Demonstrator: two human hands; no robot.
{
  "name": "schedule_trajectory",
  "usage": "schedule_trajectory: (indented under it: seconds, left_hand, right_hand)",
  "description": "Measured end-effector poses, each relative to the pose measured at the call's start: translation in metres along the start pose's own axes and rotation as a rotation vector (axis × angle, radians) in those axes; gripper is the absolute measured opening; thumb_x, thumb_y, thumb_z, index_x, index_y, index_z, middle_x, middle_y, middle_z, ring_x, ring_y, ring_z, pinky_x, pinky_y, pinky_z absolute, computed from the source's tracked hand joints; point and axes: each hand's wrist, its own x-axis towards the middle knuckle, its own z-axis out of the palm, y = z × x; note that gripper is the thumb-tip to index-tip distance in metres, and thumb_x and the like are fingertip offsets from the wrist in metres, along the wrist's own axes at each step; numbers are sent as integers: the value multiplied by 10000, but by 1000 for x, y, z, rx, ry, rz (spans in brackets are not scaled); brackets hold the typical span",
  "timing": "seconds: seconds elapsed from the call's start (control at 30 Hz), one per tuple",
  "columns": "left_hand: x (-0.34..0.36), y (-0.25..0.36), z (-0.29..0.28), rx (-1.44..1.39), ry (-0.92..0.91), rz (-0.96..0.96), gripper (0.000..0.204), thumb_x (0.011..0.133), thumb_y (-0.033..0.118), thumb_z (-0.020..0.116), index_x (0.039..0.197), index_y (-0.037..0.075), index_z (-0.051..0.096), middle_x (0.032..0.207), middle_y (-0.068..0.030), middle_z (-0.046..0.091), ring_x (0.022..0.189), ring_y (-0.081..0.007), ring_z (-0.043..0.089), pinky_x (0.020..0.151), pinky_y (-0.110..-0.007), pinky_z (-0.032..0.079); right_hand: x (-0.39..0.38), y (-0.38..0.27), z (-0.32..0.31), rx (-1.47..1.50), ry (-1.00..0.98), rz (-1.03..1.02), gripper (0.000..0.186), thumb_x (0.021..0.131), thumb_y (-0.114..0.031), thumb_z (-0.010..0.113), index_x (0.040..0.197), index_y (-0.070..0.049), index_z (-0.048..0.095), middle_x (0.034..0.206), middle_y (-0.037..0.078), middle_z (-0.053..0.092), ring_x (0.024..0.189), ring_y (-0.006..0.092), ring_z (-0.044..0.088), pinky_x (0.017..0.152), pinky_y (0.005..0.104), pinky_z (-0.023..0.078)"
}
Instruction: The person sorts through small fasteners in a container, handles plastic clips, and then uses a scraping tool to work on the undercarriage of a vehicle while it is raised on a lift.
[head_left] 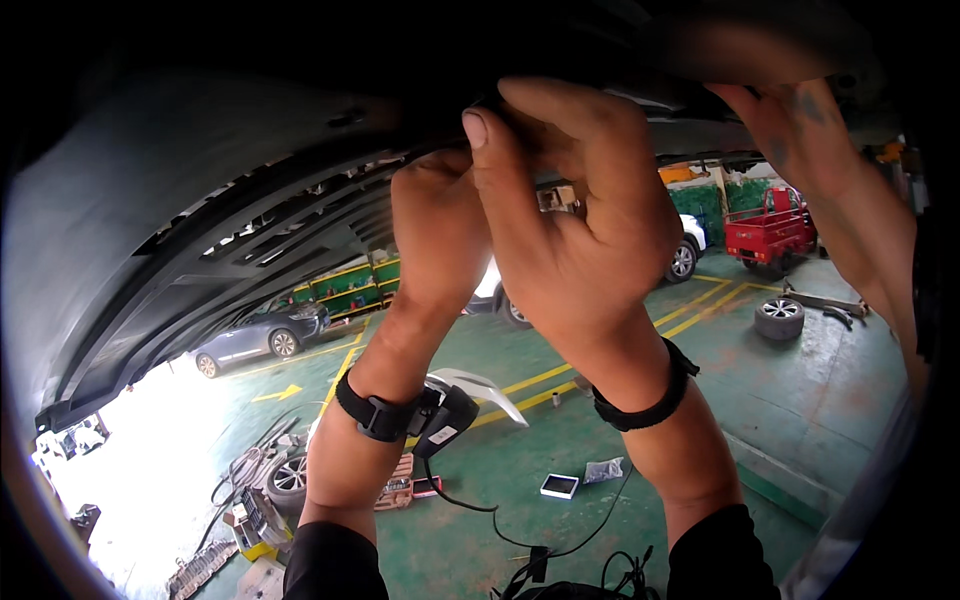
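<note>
Under the car [290, 215], close to where I stand, a person has both arms up high. The big dark belly of the car hangs over the hands, and that is what they are reaching up to. The left hand [437, 232] is bent at the wrist, and its fingers go behind the other hand, so I can't tell how wide they are or if they have hold of something. The right hand [595, 225] is just beside it. Its thumb points up and its pointing finger curls over the top, with a gap between the two. Its fingertips go into the dark, so I can't tell what they have hold of.

Both wrists wear black bands, one on the left arm [378, 408] and one on the right arm [650, 395]. On the right side, another person's arm [840, 200] goes up to the car too. Down on the green floor [690, 520] lie a small white box [559, 486] and a clear bag [603, 470], side by side. Farther back are a loose wheel [780, 318], a red cart [770, 235] and a gray car [250, 342]
</note>
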Motion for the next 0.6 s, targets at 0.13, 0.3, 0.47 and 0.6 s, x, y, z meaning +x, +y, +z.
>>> schedule_trajectory:
  seconds: [0.13,0.3,0.47,0.6]
  left_hand:
    - [-2,1,-3,89,-84,22,207,932,156,637,805,4,577,658,-22,556,608,-105,458,546,-283,388]
    - [0,6,5,48,35,176,323,926,159,659,685,-47,595,571,-26,575,596,-43,451,514,-275,415]
    - [0,8,4,52,-33,40,275,919,143,659,727,-45,602,591,-51,593,591,-63,471,517,-285,409]
    - [1,8,-1,50,-105,5,172,917,126,647,857,-32,617,676,-89,620,591,-126,519,545,-316,408]
  right_hand:
    - [0,-1,0,-57,17,-42,281,831,7,797,1072,20,656,963,85,707,744,106,707,644,207,547]
    - [9,-6,18,-45,97,26,235,820,-7,789,992,-20,628,840,65,688,684,135,675,590,234,519]
    - [8,-20,19,-95,100,151,204,832,3,786,963,-10,630,808,50,705,673,90,665,604,209,518]
    - [9,-11,15,-120,117,96,194,818,-30,802,920,-43,638,773,21,685,658,112,651,599,234,514]
